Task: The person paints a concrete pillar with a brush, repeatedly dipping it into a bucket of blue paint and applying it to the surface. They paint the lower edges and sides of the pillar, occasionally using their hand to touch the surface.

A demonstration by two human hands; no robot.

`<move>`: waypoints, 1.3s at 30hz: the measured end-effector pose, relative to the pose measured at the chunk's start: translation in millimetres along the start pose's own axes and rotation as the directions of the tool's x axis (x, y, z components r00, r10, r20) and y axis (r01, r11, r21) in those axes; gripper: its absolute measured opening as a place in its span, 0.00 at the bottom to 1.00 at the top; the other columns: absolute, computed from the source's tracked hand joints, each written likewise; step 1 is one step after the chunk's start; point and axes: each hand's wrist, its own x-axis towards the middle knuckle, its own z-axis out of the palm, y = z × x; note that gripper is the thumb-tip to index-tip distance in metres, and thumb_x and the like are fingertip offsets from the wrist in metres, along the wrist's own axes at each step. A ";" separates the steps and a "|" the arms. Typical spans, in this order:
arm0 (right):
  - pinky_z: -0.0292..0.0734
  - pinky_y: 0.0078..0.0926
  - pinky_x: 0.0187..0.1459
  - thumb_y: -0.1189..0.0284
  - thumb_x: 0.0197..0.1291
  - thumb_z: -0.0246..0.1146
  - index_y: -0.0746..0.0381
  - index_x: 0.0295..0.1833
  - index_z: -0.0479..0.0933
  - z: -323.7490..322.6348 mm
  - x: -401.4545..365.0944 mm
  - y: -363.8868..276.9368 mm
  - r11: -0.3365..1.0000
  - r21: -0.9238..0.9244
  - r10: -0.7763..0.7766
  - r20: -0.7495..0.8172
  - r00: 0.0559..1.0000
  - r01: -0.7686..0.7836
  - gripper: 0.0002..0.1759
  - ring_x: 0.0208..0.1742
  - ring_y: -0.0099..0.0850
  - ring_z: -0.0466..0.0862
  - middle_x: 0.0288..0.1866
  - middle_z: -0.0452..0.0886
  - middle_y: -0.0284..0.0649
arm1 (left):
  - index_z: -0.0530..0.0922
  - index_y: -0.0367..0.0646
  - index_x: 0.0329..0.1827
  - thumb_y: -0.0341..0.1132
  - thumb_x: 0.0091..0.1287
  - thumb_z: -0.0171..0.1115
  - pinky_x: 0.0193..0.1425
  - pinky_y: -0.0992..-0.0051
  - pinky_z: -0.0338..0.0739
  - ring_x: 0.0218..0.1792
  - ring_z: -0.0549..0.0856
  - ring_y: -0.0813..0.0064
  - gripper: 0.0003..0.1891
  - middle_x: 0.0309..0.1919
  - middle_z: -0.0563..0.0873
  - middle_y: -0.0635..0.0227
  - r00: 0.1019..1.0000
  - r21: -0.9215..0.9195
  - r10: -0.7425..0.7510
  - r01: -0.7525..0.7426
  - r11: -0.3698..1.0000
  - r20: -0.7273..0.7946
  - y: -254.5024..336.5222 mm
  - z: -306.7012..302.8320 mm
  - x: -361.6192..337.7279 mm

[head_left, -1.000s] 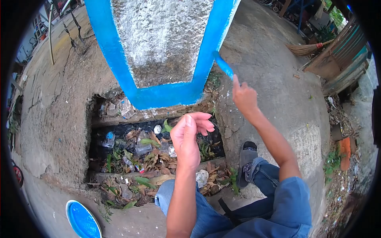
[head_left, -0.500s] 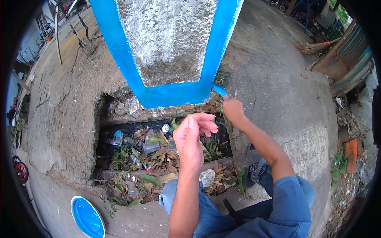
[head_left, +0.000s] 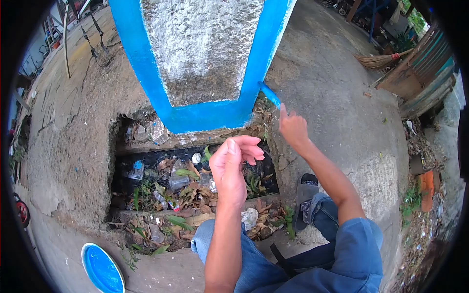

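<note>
My right hand (head_left: 294,129) is closed around a blue, paint-covered paintbrush (head_left: 270,94), index finger stretched along it. The brush's far end meets the right edge of a pillar (head_left: 200,53), low down near its base. Bright blue paint (head_left: 210,116) borders the pillar's rough white and grey face. My left hand (head_left: 229,168) is raised over the pit in front of the pillar, palm turned right, fingers loosely bent and apart from the thumb. Nothing is in it.
An open pit (head_left: 195,185) below the pillar holds leaves, plastic litter and dark water. A round tray of blue paint (head_left: 102,268) lies at lower left. A broom (head_left: 381,59) lies at upper right, near a rusty metal sheet (head_left: 415,73). My sandalled foot (head_left: 304,200) is beside the pit.
My right hand and the paintbrush have moved up along the pillar's right edge from its bottom corner. The left hand keeps its pose. The whole view has shifted slightly.
</note>
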 end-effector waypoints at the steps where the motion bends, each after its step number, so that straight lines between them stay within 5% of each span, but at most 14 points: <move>1: 0.78 0.41 0.24 0.74 0.54 0.55 0.68 0.59 0.70 1.2 -1.5 -4.3 1.000 -0.014 -0.027 0.036 0.999 0.028 0.24 0.24 0.45 0.83 0.25 0.79 0.51 | 0.79 0.33 0.40 0.52 0.75 0.39 0.34 0.79 0.69 0.28 0.80 0.77 0.28 0.26 0.82 0.64 1.000 0.028 -0.015 0.016 0.999 -0.019 0.5 0.4 0.2; 11: 0.77 0.38 0.24 0.74 0.56 0.55 0.68 0.55 0.70 -4.8 24.7 -16.1 0.958 -0.030 -0.271 0.250 0.930 0.287 0.20 0.25 0.40 0.84 0.24 0.80 0.45 | 0.80 0.33 0.41 0.47 0.74 0.45 0.33 0.80 0.70 0.29 0.81 0.78 0.23 0.28 0.84 0.65 1.000 0.039 0.013 -0.013 0.999 0.003 0.0 -2.7 -2.4; 15: 0.77 0.35 0.22 0.73 0.57 0.54 0.69 0.49 0.74 -84.9 80.4 21.9 0.925 -0.205 -0.298 0.125 0.946 0.319 0.15 0.24 0.37 0.83 0.23 0.80 0.42 | 0.80 0.34 0.41 0.45 0.74 0.45 0.33 0.80 0.70 0.29 0.81 0.78 0.22 0.28 0.84 0.66 1.000 0.019 0.011 -0.010 1.000 -0.023 -2.3 -10.8 1.3; 21: 0.76 0.36 0.20 0.74 0.57 0.54 0.65 0.54 0.73 -204.5 120.9 55.9 0.892 -0.421 -0.266 -0.189 0.945 0.167 0.19 0.21 0.39 0.82 0.22 0.78 0.42 | 0.80 0.33 0.41 0.46 0.75 0.44 0.32 0.81 0.70 0.28 0.81 0.80 0.23 0.27 0.83 0.66 0.998 -0.021 -0.031 0.030 0.999 -0.055 -6.7 -15.2 8.2; 28: 0.76 0.33 0.19 0.74 0.55 0.55 0.65 0.60 0.70 -203.0 105.4 56.4 0.900 -0.430 -0.248 -0.391 0.886 0.063 0.25 0.21 0.38 0.82 0.24 0.77 0.44 | 0.79 0.33 0.39 0.53 0.74 0.41 0.34 0.78 0.71 0.27 0.79 0.77 0.28 0.26 0.82 0.65 0.997 0.044 -0.061 0.063 0.997 -0.055 -6.8 -10.3 6.5; 32: 0.74 0.30 0.16 0.74 0.54 0.56 0.68 0.61 0.69 -129.2 81.7 31.1 0.872 -0.474 -0.253 -0.230 0.940 0.119 0.26 0.19 0.32 0.80 0.22 0.76 0.39 | 0.79 0.33 0.39 0.52 0.74 0.41 0.34 0.78 0.71 0.27 0.79 0.76 0.28 0.26 0.82 0.65 0.998 0.053 -0.050 0.052 0.997 -0.047 -6.6 -8.9 4.6; 39: 0.77 0.28 0.19 0.75 0.51 0.58 0.79 0.57 0.69 -54.2 38.1 1.1 0.885 -0.228 -0.383 0.140 0.913 0.406 0.27 0.20 0.32 0.81 0.21 0.78 0.43 | 0.80 0.34 0.41 0.44 0.75 0.43 0.33 0.81 0.69 0.28 0.81 0.79 0.22 0.28 0.84 0.66 1.000 0.009 -0.008 0.008 1.000 -0.011 -2.4 -8.9 -0.3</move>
